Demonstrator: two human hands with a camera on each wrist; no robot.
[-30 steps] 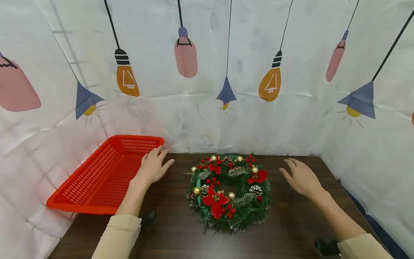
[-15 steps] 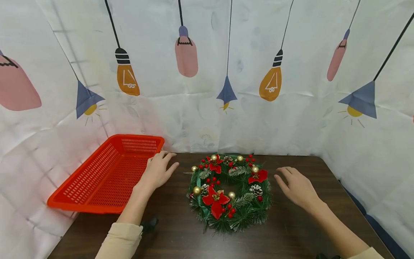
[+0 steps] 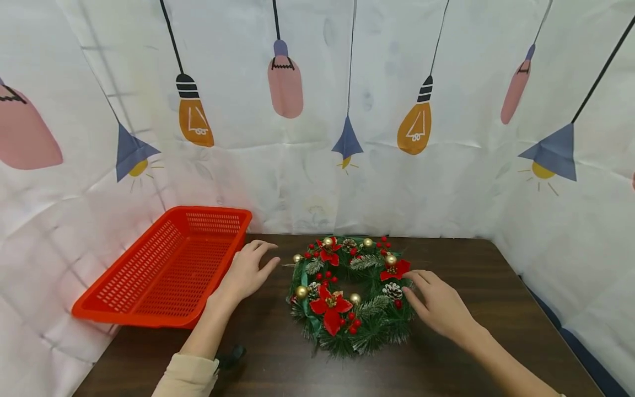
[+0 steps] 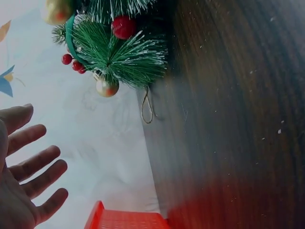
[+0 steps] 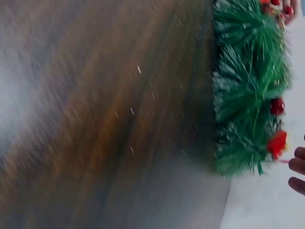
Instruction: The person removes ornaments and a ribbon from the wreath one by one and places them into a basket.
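Note:
A Christmas wreath [image 3: 384, 325] of green pine sprigs lies on the dark wooden table [image 3: 278, 375], trimmed with red poinsettias, gold balls, berries and pinecones. To its left, my left hand [image 3: 244, 273] hovers with spread fingers, apart from the wreath and beside the red basket. In the left wrist view, a thin hanging loop [image 4: 147, 109] sticks out from the wreath's edge. My right hand [image 3: 439, 303] is at the wreath's right edge, fingers loosely bent; in the head view its fingertips overlap the greenery. Whether they touch it, I cannot tell.
A red plastic basket [image 3: 134, 318] with slotted walls stands at the back left of the table. Behind the table hangs a white curtain [image 3: 307, 182] printed with lamps and bulbs. The curtain also runs along both sides.
My right hand has moved left and nearer, from the table's right side to the wreath's edge. My left hand has shifted slightly right, toward the wreath. Wreath and basket stay put.

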